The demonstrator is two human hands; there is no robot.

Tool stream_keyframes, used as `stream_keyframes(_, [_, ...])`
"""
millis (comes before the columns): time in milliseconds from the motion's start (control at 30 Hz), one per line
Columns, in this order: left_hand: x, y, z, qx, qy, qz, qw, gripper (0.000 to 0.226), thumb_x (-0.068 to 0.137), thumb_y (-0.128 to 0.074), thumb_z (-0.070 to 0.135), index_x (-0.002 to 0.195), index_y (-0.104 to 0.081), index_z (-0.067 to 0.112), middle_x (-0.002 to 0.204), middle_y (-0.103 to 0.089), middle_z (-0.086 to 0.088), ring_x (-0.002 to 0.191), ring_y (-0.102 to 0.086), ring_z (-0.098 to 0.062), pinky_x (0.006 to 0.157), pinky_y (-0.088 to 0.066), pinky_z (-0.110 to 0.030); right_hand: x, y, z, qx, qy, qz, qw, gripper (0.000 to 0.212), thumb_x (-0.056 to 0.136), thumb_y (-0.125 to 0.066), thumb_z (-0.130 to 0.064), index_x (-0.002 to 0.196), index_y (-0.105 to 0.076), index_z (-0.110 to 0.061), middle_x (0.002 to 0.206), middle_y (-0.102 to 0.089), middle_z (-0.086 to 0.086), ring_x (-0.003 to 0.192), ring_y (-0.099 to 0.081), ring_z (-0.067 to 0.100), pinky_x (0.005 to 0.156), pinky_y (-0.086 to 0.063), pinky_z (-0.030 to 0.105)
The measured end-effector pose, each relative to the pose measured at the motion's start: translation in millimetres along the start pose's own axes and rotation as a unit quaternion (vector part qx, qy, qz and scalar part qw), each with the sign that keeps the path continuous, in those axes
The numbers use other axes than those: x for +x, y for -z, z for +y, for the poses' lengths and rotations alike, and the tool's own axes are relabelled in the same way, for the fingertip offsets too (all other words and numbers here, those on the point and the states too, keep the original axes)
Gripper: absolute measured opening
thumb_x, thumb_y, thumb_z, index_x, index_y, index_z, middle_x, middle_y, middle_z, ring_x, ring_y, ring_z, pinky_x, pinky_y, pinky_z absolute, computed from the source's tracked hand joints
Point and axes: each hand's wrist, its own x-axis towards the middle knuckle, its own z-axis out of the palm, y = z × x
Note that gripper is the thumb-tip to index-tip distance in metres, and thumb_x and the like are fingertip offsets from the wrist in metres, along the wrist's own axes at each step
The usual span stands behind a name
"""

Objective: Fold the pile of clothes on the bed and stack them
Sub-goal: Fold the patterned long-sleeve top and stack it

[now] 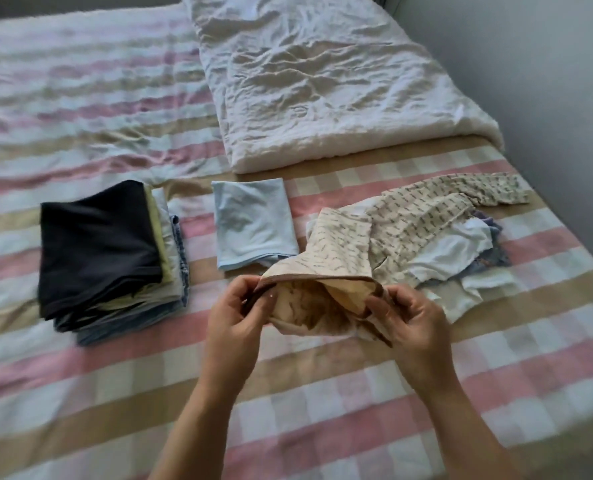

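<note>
A cream printed garment with a brown band is held up over the bed, its opening spread toward me. My left hand pinches the band's left end and my right hand pinches its right end. Its far part trails back onto the loose pile of clothes at the right, which holds white and bluish pieces. A stack of folded clothes topped by a black piece sits at the left. One folded light blue garment lies alone between stack and pile.
The bed wears a pink, beige and white checked sheet. A crumpled white duvet lies at the far right, a striped cover at the far left. A grey wall runs along the bed's right edge.
</note>
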Motion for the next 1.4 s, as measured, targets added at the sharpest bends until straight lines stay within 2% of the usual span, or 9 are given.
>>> stream_keyframes(167, [-78.6, 76.4, 58.8, 0.004, 0.001, -0.064, 0.998, 0.007, 0.074, -0.060, 0.015, 0.078, -0.066, 0.014, 0.067, -0.065, 0.002, 0.062, -0.059, -0.002, 0.054, -0.046, -0.012, -74.5, -18.5, -40.1, 0.084, -0.027, -0.095, 0.992, 0.013, 0.074, -0.065, -0.025, 0.071, -0.067, -0.013, 0.057, -0.059, -0.002, 0.054, -0.052, 0.007, 0.049, -0.041, 0.017])
stream_keyframes(300, [-121.3, 115.0, 57.1, 0.026, 0.052, -0.060, 0.997, 0.002, 0.077, -0.067, 0.014, 0.076, -0.067, 0.011, 0.065, -0.066, -0.001, 0.061, -0.061, -0.004, 0.052, -0.046, -0.012, -117.3, -40.3, -41.2, 0.097, -0.074, -0.121, 0.985, 0.015, 0.073, -0.065, -0.031, 0.077, -0.071, -0.018, 0.069, -0.068, 0.010, 0.061, -0.064, 0.018, 0.054, -0.050, 0.026])
stream_keyframes(533, [-150.6, 133.1, -71.8, 0.139, 0.165, 0.169, 0.962, 0.011, 0.085, -0.062, 0.004, 0.075, -0.062, 0.010, 0.069, -0.062, -0.001, 0.066, -0.056, -0.011, 0.057, -0.044, -0.016, -151.3, -93.8, 49.0, 0.017, -0.215, -0.170, 0.961, 0.014, 0.087, -0.062, -0.013, 0.091, -0.072, -0.022, 0.085, -0.074, -0.004, 0.083, -0.068, 0.010, 0.071, -0.055, 0.024])
stream_keyframes(667, [-173.7, 138.3, -136.0, 0.244, 0.221, 0.227, 0.917, 0.016, 0.078, -0.060, -0.002, 0.087, -0.062, 0.010, 0.091, -0.062, -0.007, 0.090, -0.056, -0.026, 0.076, -0.049, -0.038, -164.8, -102.9, 96.6, -0.047, -0.258, -0.103, 0.959, 0.016, 0.087, -0.062, -0.010, 0.075, -0.068, -0.019, 0.076, -0.071, 0.001, 0.074, -0.066, 0.020, 0.066, -0.052, 0.032])
stream_keyframes(800, [-199.9, 137.1, -161.5, 0.306, 0.222, 0.301, 0.875, 0.032, 0.072, -0.052, -0.014, 0.095, -0.063, 0.006, 0.101, -0.056, -0.006, 0.100, -0.046, -0.026, 0.079, -0.035, -0.028, -178.9, -107.8, 116.5, -0.101, -0.311, -0.094, 0.940, 0.017, 0.089, -0.061, -0.020, 0.072, -0.065, -0.020, 0.075, -0.069, 0.001, 0.063, -0.061, 0.012, 0.056, -0.049, 0.027])
stream_keyframes(867, [-210.0, 139.7, -162.4, 0.262, 0.210, 0.324, 0.884, 0.030, 0.076, -0.053, -0.013, 0.091, -0.065, 0.010, 0.098, -0.059, -0.002, 0.098, -0.053, -0.024, 0.078, -0.037, -0.025, -186.9, -109.0, 118.3, -0.099, -0.334, -0.097, 0.932, 0.019, 0.089, -0.060, -0.018, 0.071, -0.065, -0.018, 0.075, -0.069, 0.005, 0.067, -0.061, 0.019, 0.062, -0.047, 0.031])
stream_keyframes(1067, [-205.9, 159.8, -121.3, 0.094, 0.154, 0.366, 0.913, 0.020, 0.087, -0.058, 0.000, 0.084, -0.068, 0.017, 0.080, -0.068, 0.000, 0.081, -0.064, -0.019, 0.070, -0.054, -0.028, -189.7, -102.9, 63.7, -0.037, -0.230, -0.010, 0.972, 0.015, 0.088, -0.056, -0.030, 0.080, -0.063, -0.021, 0.071, -0.069, -0.005, 0.067, -0.064, 0.011, 0.057, -0.052, 0.025])
stream_keyframes(1267, [-208.5, 172.5, -14.3, 0.063, 0.064, 0.291, 0.953, 0.021, 0.091, -0.054, 0.010, 0.078, -0.067, 0.022, 0.069, -0.066, 0.008, 0.067, -0.060, 0.003, 0.055, -0.047, -0.010, -182.0, -81.0, -44.2, 0.006, -0.084, -0.017, 0.996, 0.018, 0.083, -0.052, -0.038, 0.084, -0.063, -0.024, 0.073, -0.067, -0.003, 0.064, -0.062, 0.003, 0.053, -0.051, 0.017])
stream_keyframes(1400, [-228.0, 177.3, 59.4, 0.086, 0.009, 0.235, 0.968, 0.019, 0.090, -0.051, 0.019, 0.079, -0.067, 0.018, 0.072, -0.066, 0.005, 0.065, -0.058, -0.003, 0.053, -0.046, -0.015, -184.7, -52.3, -108.0, -0.015, -0.014, -0.025, 0.999, 0.013, 0.085, -0.054, -0.031, 0.086, -0.064, -0.024, 0.077, -0.070, 0.001, 0.069, -0.066, 0.013, 0.057, -0.056, 0.034])
